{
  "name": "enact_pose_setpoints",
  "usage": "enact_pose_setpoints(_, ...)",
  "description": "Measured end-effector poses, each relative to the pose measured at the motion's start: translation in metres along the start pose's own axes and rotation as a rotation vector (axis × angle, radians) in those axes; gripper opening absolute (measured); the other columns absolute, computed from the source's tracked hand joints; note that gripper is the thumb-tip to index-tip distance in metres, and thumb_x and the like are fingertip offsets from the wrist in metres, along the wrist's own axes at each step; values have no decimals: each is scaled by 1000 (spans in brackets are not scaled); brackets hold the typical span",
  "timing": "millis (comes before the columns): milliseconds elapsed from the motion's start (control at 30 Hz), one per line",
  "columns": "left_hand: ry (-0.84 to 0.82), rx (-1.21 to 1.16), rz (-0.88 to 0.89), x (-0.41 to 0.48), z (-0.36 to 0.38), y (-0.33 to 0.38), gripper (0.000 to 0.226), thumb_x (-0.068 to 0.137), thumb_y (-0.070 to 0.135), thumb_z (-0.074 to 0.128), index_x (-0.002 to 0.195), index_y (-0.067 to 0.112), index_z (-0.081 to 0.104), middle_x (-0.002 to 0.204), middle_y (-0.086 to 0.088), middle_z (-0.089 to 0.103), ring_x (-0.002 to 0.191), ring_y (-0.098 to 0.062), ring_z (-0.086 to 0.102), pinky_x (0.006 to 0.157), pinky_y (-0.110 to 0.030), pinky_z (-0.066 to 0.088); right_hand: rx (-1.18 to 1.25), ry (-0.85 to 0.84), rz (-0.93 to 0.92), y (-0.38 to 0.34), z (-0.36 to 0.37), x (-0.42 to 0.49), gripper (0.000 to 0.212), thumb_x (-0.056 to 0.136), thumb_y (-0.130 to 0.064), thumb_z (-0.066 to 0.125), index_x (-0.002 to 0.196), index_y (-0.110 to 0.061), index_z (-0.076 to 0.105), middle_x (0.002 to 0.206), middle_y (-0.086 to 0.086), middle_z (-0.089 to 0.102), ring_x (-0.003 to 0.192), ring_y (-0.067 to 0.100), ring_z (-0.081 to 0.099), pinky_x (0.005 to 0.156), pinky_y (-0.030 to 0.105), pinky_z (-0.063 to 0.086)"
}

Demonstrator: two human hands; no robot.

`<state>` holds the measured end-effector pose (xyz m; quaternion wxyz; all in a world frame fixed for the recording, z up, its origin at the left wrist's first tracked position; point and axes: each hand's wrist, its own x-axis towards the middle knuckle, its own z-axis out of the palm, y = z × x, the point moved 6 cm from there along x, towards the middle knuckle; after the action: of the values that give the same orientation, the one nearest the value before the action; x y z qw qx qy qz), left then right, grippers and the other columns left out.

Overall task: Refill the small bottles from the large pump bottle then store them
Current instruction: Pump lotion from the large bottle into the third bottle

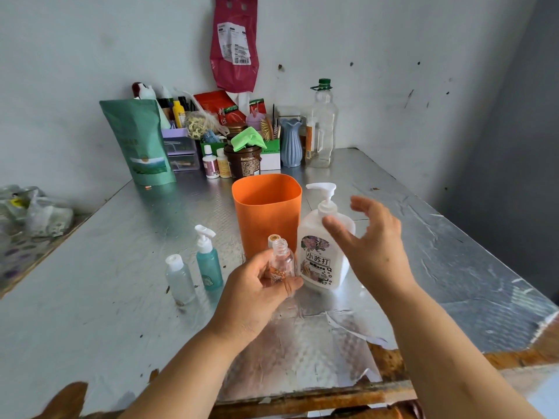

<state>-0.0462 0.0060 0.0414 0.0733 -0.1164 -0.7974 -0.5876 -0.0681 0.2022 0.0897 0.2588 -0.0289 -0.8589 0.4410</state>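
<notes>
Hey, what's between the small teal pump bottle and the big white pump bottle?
In the head view, the left hand holds an uncapped clear small bottle there, with the orange cup behind.

Home setting: corner of modest domestic room. Table with crinkled silver foil covering (121, 267), worn wooden edge showing, set against scuffed pale painted wall (90, 40). Household clutter at back: green paper standing pouch (137, 140), lilac plastic drawer organiser (180, 150), ribbed blue ceramic vase (291, 143), clear plastic jug with green cap (322, 125), brown lidded tub (243, 163). Pink plastic courier bag (234, 40) hung on wall. Nearer: large white plastic pump bottle with floral label (323, 255).
</notes>
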Motion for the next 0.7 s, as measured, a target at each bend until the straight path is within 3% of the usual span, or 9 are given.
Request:
enact_pose_setpoints(100, 12, -19, 3, -1, -3, 4, 34, 77, 23, 79, 104, 37, 63, 98, 26, 72, 90, 6, 68, 72, -6, 47, 29, -114, 45, -16, 14, 10, 64, 77, -52, 68, 131, -26, 45, 115, -15, 46, 129, 11, 33, 89, 23, 34)
enact_pose_setpoints(200, 37, -7, 4, -2, -7, 6, 34, 76, 28, 79, 105, 39, 63, 99, 24, 72, 92, 6, 67, 74, -7, 48, 41, -137, 70, -18, 24, 18, 49, 82, -38, 69, 125, -24, 50, 105, -10, 50, 123, 16, 43, 85, 24, 38)
enact_pose_setpoints(300, 45, 8, 2, -3, -12, 9, 34, 76, 31, 78, 105, 39, 63, 100, 24, 72, 93, 5, 67, 76, -8, 49, 44, -131, 68, -18, 22, 20, 36, 83, -27, 67, 117, -25, 55, 102, -7, 61, 97, 12, 57, 69, 21, 41)
enact_pose_setpoints(367, 43, 7, -3, -2, -14, 10, 33, 78, 28, 79, 104, 38, 64, 97, 25, 73, 91, 5, 68, 74, -7, 48, 66, -174, 69, -21, 19, 17, 30, 84, -23, 67, 113, -24, 58, 95, -13, 61, 76, 2, 56, 57, 15, 38)
enact_pose_setpoints(500, 68, 39, -22, 4, -19, 11, 34, 77, 23, 82, 104, 37, 67, 96, 21, 74, 89, 0, 70, 82, -21, 53, 53, -277, 28, -27, 16, 8, 24, 83, -21, 69, 105, -23, 62, 99, -11, 65, 83, 9, 58, 60, 15, 38)
enact_pose_setpoints(600, 112, 108, -44, 9, -21, 12, 38, 70, 36, 82, 105, 38, 68, 94, 19, 74, 89, -6, 70, 87, -39, 56, 54, -355, 0, -30, 16, 2, 24, 82, -21, 70, 104, -27, 65, 99, -12, 68, 85, 5, 60, 65, 14, 41)
enact_pose_setpoints(700, 128, 186, -68, 11, -21, 17, 45, 68, 41, 80, 111, 37, 66, 94, 16, 74, 89, -9, 70, 84, -41, 57, 62, -398, -16, -33, 15, -1, 22, 80, -22, 72, 101, -28, 67, 95, -12, 70, 86, 8, 64, 72, 22, 45)
